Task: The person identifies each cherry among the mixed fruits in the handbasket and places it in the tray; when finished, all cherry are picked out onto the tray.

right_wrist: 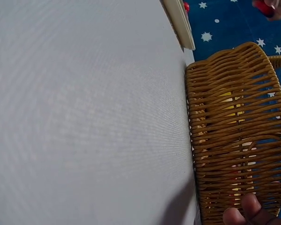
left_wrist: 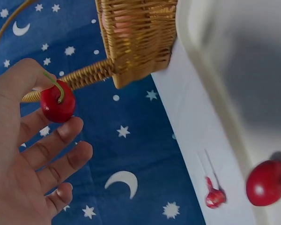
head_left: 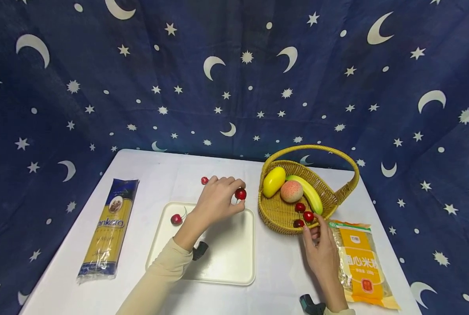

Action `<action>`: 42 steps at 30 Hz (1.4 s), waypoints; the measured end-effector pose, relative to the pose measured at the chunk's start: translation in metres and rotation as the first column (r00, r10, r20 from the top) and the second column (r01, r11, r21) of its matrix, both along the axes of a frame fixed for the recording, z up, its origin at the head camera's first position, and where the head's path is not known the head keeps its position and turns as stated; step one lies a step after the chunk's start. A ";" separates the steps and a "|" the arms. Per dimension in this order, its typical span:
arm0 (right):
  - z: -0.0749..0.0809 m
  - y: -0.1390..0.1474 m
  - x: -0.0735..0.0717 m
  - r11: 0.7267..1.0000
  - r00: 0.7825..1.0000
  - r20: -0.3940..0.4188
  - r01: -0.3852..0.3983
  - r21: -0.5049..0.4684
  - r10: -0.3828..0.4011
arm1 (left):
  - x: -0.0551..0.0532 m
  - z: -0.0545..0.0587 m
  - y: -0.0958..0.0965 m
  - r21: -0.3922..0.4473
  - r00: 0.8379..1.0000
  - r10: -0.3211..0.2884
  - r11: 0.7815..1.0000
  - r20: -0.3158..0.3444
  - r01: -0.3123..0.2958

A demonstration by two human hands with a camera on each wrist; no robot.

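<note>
My left hand (head_left: 218, 201) pinches a red cherry (left_wrist: 58, 102) with a green stem between thumb and fingertips, above the right part of a cream tray (head_left: 222, 262). Another cherry (head_left: 176, 219) lies on the tray's left side. On the right, my right hand (head_left: 321, 249) grips the front rim of a wicker basket (head_left: 271, 216); some of its fingertips (right_wrist: 251, 204) show against the outer wall. Inside the basket are a yellow mango-like fruit (head_left: 274, 182), a peach (head_left: 291, 191), a banana (head_left: 309, 192) and three cherries (head_left: 308, 216) near the right hand.
Beyond the tray lies a small red object (left_wrist: 215, 198) with thin stems. A blue and yellow pasta pack (head_left: 108, 229) rests at the left, an orange noodle pack (head_left: 362, 262) right of the basket. A starry blue cloth (head_left: 234, 74) hangs behind the white table.
</note>
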State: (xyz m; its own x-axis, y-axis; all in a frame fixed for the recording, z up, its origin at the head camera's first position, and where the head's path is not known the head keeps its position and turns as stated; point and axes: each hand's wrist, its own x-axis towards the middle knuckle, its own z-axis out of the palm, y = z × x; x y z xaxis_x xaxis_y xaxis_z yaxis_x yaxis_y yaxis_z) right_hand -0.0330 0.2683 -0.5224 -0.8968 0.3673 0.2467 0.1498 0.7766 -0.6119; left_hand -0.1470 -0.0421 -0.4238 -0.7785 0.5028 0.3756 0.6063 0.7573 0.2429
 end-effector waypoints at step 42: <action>-0.005 0.001 -0.002 1.000 1.000 -0.002 0.005 -0.003 -0.005 | 0.013 -0.069 -0.029 -0.129 0.978 0.061 0.991 0.201 -0.035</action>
